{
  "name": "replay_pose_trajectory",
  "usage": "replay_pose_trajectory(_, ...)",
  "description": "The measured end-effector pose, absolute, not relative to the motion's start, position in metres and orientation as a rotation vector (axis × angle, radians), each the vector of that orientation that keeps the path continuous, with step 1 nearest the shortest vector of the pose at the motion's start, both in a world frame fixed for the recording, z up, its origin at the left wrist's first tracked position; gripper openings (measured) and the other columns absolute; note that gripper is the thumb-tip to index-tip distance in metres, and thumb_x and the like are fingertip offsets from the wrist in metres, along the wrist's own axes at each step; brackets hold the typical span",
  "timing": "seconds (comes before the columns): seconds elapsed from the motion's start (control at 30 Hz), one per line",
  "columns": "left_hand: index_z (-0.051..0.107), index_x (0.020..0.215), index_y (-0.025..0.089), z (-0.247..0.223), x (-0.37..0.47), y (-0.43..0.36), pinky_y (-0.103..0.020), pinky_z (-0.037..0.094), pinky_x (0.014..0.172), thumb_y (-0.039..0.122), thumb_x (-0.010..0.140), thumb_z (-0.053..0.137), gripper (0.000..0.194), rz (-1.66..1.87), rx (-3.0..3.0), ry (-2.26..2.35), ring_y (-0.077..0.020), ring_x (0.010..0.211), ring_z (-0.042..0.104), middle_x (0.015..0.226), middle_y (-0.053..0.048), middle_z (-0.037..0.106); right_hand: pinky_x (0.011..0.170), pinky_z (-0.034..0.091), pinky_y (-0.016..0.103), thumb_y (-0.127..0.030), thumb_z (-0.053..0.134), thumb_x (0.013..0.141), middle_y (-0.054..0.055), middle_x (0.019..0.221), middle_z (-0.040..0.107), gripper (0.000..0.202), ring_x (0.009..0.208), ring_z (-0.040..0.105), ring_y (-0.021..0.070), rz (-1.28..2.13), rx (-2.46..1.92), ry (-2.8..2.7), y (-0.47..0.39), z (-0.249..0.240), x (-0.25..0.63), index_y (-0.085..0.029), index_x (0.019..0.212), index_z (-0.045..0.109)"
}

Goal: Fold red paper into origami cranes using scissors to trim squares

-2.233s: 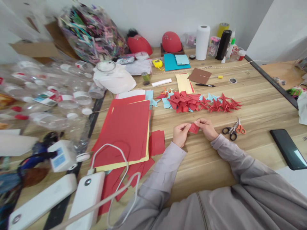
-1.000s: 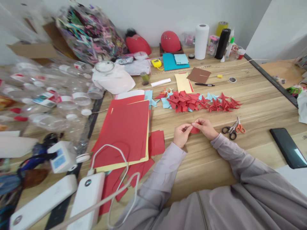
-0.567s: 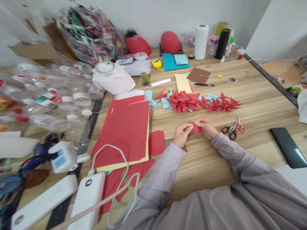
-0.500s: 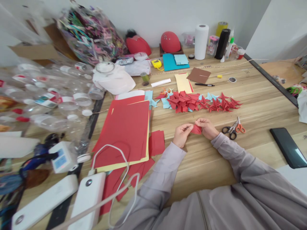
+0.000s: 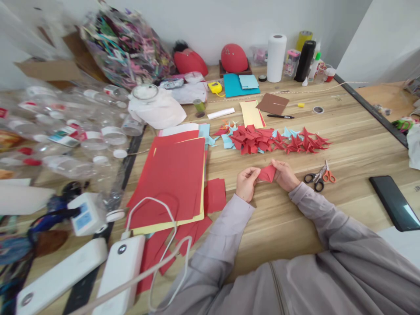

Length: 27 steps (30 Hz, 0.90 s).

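Observation:
A small folded red paper (image 5: 267,173) is stretched between my two hands, with a crease showing down its middle. My left hand (image 5: 247,183) pinches its left edge between thumb and fingers. The right edge is pinched by my right hand (image 5: 285,175). Just beyond them lies a pile of folded red paper pieces (image 5: 251,139), some light blue ones among them. Large red sheets (image 5: 179,179) are stacked to the left, beside smaller red squares (image 5: 215,195).
Scissors (image 5: 319,177) lie right of my hands, and a black phone (image 5: 395,202) farther right. Plastic bottles (image 5: 92,142) crowd the left. White power banks (image 5: 120,275) with a cable are at the lower left. A white roll (image 5: 276,59) stands at the back.
My hands have drawn slightly apart, my left hand shifting a little left. More of the red paper now shows between them, opened out wider.

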State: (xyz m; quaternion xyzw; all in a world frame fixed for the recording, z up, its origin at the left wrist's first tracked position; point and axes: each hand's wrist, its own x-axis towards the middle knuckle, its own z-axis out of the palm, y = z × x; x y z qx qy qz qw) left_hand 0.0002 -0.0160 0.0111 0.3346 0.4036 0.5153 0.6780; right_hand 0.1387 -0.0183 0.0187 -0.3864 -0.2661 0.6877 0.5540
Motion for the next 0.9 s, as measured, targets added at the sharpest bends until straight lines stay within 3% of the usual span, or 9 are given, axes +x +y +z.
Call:
replay_pose_trajectory(0.1,0.063,0.065,0.015,0.013,0.0,-0.015,-0.026,0.047,0.056,0.042,0.054,0.079,0.033,1.183,0.717,0.893,-0.0105,0.053,0.056,0.058,0.001,0.062,0.062,0.048,0.029,-0.034,0.076,0.061,-0.001,0.065,0.065,0.022,0.062,0.06,0.0141,1.613,-0.88,-0.664,-0.019,0.02,0.139,-0.018,0.072,0.065)
replay_pose_trajectory(0.23,0.065,0.068,0.015,0.012,-0.001,-0.014,-0.025,0.048,0.059,0.041,0.055,0.079,0.032,1.203,0.715,0.913,-0.0107,0.057,0.058,0.062,0.0,0.064,0.064,0.049,0.028,-0.022,0.078,0.055,-0.001,0.076,0.069,0.032,0.067,0.062,0.0133,1.599,-0.879,-0.71,-0.02,0.022,0.14,-0.022,0.085,0.069)
replay_pose_trajectory(0.5,0.071,0.079,0.018,0.009,-0.002,-0.016,-0.022,0.046,0.062,0.025,0.054,0.08,0.028,1.271,0.893,0.913,-0.0099,0.063,0.058,0.071,-0.001,0.067,0.057,0.045,0.023,-0.025,0.078,0.055,-0.002,0.065,0.067,0.021,0.057,0.057,0.0097,1.501,-0.983,-0.73,-0.018,0.015,0.14,-0.019,0.074,0.07)
replay_pose_trajectory(0.63,0.071,0.08,0.018,0.009,-0.001,-0.017,-0.023,0.047,0.064,0.025,0.056,0.08,0.027,1.262,0.976,0.927,-0.0103,0.064,0.058,0.072,-0.001,0.068,0.052,0.043,0.022,-0.027,0.079,0.055,-0.004,0.062,0.065,0.021,0.053,0.056,0.0085,1.474,-0.974,-0.75,-0.018,0.012,0.14,-0.019,0.072,0.069)
replay_pose_trajectory(0.9,0.071,0.068,0.017,0.005,-0.001,-0.013,-0.023,0.046,0.07,0.029,0.063,0.076,0.014,1.38,1.074,0.982,-0.0117,0.074,0.058,0.077,-0.002,0.066,0.058,0.048,0.024,-0.026,0.083,0.052,-0.001,0.066,0.069,0.027,0.058,0.06,0.0103,1.434,-1.023,-0.833,-0.018,0.011,0.139,-0.017,0.074,0.07)
